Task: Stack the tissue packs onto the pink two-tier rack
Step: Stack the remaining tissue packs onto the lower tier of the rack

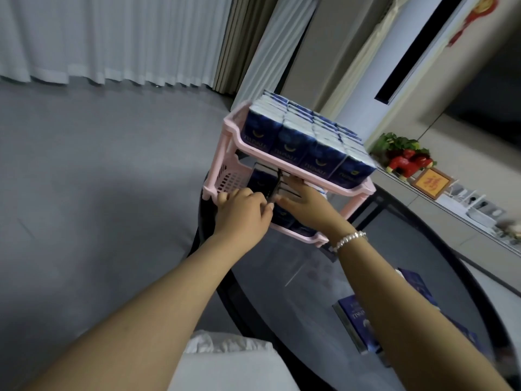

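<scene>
The pink two-tier rack (231, 179) stands at the far end of a dark glass table (310, 277). Its top tier is filled with several upright blue tissue packs (307, 145). Both my hands reach into the lower tier, where more blue packs (262, 179) stand. My left hand (242, 213) has its fingers curled at the tier's front edge; what they grip is hidden. My right hand (304, 198) lies with straight fingers against the packs inside. Loose blue tissue packs (358, 320) lie on the table near my right forearm.
Grey floor spreads to the left, with white curtains (112, 38) behind. A sideboard on the right carries a red and green ornament (406, 156), a framed picture (431, 183) and small white devices. White cloth (231, 359) lies at the bottom edge.
</scene>
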Demonstrator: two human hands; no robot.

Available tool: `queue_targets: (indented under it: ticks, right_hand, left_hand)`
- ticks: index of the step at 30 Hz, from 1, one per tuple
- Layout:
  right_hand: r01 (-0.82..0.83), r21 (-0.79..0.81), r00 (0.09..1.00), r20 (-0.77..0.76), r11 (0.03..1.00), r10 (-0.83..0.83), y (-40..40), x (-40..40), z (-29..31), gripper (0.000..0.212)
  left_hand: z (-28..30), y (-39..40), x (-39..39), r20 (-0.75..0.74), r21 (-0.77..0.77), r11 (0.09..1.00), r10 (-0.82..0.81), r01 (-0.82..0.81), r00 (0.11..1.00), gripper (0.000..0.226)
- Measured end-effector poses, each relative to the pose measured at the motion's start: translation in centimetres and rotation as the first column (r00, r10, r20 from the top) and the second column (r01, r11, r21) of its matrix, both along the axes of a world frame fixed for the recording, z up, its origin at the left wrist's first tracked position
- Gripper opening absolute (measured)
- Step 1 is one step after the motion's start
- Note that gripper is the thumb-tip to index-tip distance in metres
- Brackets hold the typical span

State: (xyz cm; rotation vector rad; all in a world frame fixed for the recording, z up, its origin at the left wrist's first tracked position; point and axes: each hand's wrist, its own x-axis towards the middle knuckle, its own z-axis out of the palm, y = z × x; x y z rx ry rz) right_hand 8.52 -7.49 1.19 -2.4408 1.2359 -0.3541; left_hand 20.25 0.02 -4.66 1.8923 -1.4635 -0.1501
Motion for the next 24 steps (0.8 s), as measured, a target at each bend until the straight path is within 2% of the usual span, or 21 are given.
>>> queue_targets:
  ticks: [5, 10, 14, 20, 24]
  right_hand:
    - [0.027, -0.014, 1.0, 0.004, 1.0, -0.027, 2.8, -4.3, 0.1, 0.055]
    - [0.057, -0.047, 0.998, 0.01, 0.997, -0.057, 5.6, -8.9, 0.4, 0.047]
    - [0.123, -0.076, 0.992, -0.01, 0.99, -0.124, 7.3, -12.8, 0.3, 0.042]
    - [0.214, -0.087, 0.97, -0.1, 0.973, -0.222, 9.4, -18.0, -1.1, 0.04]
    - [0.201, -0.197, 0.948, -0.208, 0.96, -0.241, 10.9, -20.2, -2.1, 0.042]
  left_hand:
    - [1.3, 1.5, -2.9, -0.079, -0.022, 0.998, -0.067, 0.066, 0.995, 0.025]
    - [2.1, 3.2, -7.0, -0.149, 0.049, 0.981, -0.176, 0.185, 0.973, 0.02]
    - [2.2, 4.2, -9.5, -0.328, 0.116, 0.93, -0.295, 0.348, 0.897, 0.019]
    - [1.2, 4.3, -13.3, -0.303, 0.27, 0.818, -0.429, 0.509, 0.851, 0.032]
    - [0.5, 3.7, -15.2, -0.211, 0.389, 0.764, -0.47, 0.515, 0.857, 0.042]
